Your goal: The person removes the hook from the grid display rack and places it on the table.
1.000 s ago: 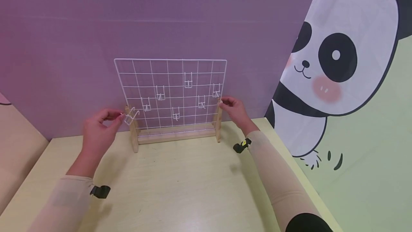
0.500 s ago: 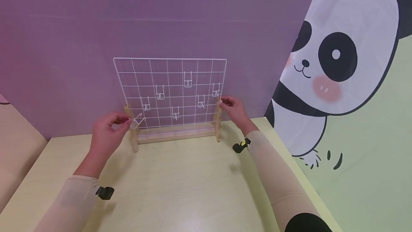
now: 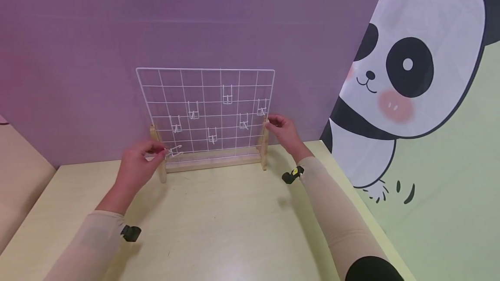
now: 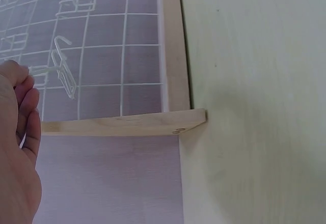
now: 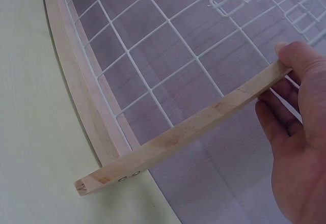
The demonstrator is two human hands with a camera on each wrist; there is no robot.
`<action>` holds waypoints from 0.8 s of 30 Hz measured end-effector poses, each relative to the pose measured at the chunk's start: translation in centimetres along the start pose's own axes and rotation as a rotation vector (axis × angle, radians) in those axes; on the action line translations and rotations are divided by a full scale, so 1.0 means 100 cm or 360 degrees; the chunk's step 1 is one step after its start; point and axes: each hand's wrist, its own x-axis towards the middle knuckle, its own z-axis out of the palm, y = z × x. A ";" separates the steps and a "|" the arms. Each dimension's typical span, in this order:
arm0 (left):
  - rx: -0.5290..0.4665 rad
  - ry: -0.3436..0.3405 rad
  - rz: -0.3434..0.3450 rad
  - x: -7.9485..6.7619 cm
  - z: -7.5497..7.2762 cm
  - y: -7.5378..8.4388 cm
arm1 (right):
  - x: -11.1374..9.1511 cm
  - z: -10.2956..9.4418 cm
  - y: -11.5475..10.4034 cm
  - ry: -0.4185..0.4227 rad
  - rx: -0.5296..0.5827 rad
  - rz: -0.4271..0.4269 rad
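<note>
A white wire grid panel (image 3: 211,69) stands upright in a wooden stand (image 3: 214,163). My left hand (image 3: 136,166) pinches a white wire hook (image 4: 63,74) between thumb and fingers, at the lower left of the panel. In the left wrist view the hook lies right in front of the wires; whether it touches them I cannot tell. At the panel's right side, my right hand (image 3: 286,134) grips the top of the wooden side post (image 5: 173,138), thumb on one face and fingers behind. Several similar hooks, such as one upper hook (image 3: 227,98), hang on the panel.
The stand rests near the back of a pale wooden table (image 3: 218,229), close to a purple backdrop (image 3: 211,21). A panda picture (image 3: 408,68) covers the wall on the right. Each wrist carries a small black camera (image 3: 131,233).
My left hand has moved right and slightly down with the hook, from beside the left post to in front of the panel's lower left. The right hand has stayed on its post.
</note>
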 end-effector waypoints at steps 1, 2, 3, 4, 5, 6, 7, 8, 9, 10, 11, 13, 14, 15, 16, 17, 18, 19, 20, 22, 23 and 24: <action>0.0006 -0.0025 -0.0012 -0.001 0.001 -0.001 | 0.000 0.000 0.000 0.0001 -0.0001 0.0002; 0.0011 -0.0046 -0.0022 -0.001 0.002 -0.002 | 0.000 0.000 0.000 0.0003 -0.0004 0.0005; 0.0012 -0.0066 -0.0034 -0.001 0.003 -0.003 | 0.000 0.000 -0.001 0.0004 -0.0007 0.0007; 0.0014 -0.0084 -0.0041 -0.001 0.003 -0.004 | 0.000 0.000 -0.001 0.0005 -0.0011 0.0008; 0.0016 -0.0097 -0.0041 -0.002 0.004 -0.005 | 0.000 0.000 -0.001 0.0005 -0.0012 0.0005; 0.0021 -0.0109 -0.0036 -0.002 0.005 -0.006 | 0.000 0.000 -0.001 0.0006 -0.0014 0.0005; 0.0026 -0.0116 -0.0023 -0.003 0.006 -0.006 | 0.000 0.000 -0.001 0.0007 -0.0018 0.0006; 0.0036 -0.0120 -0.0006 -0.003 0.007 -0.007 | 0.000 0.000 -0.001 0.0009 -0.0019 0.0006; 0.0044 -0.0126 0.0011 -0.004 0.009 -0.008 | 0.000 0.000 -0.001 0.0010 -0.0017 0.0005; 0.0053 -0.0134 0.0032 -0.004 0.010 -0.009 | 0.000 0.001 -0.001 0.0012 -0.0013 0.0004; 0.0066 -0.0142 0.0046 -0.005 0.011 -0.010 | 0.000 0.001 -0.001 0.0014 -0.0010 0.0002; 0.0091 -0.0159 0.0074 -0.006 0.013 -0.012 | 0.000 0.001 -0.001 0.0018 -0.0003 0.0003; 0.0100 -0.0174 0.0077 -0.006 0.014 -0.013 | -0.001 0.002 -0.001 0.0017 0.0002 0.0000; 0.0108 -0.0189 0.0079 -0.007 0.015 -0.015 | -0.001 0.002 -0.001 0.0016 0.0005 -0.0003; 0.0110 -0.0206 0.0080 -0.007 0.016 -0.016 | -0.001 0.002 -0.002 0.0014 0.0010 -0.0006; 0.0114 -0.0224 0.0082 -0.007 0.017 -0.017 | -0.001 0.002 -0.002 0.0013 0.0016 -0.0010; 0.0117 -0.0242 0.0087 -0.007 0.018 -0.019 | -0.001 0.002 -0.002 0.0011 0.0022 -0.0012; 0.0116 -0.0265 0.0084 -0.008 0.019 -0.020 | -0.001 0.002 -0.002 0.0008 0.0028 -0.0015; 0.0118 -0.0288 0.0077 -0.008 0.019 -0.021 | -0.001 0.002 -0.001 0.0006 0.0029 -0.0014; 0.0123 -0.0340 0.0058 -0.008 0.021 -0.023 | -0.001 0.002 -0.001 0.0006 0.0030 -0.0005; 0.0134 -0.0373 0.0040 -0.009 0.022 -0.023 | 0.000 0.001 -0.001 0.0008 0.0031 -0.0002; 0.0140 -0.0401 0.0018 -0.009 0.023 -0.024 | 0.000 0.001 0.000 0.0007 0.0027 0.0001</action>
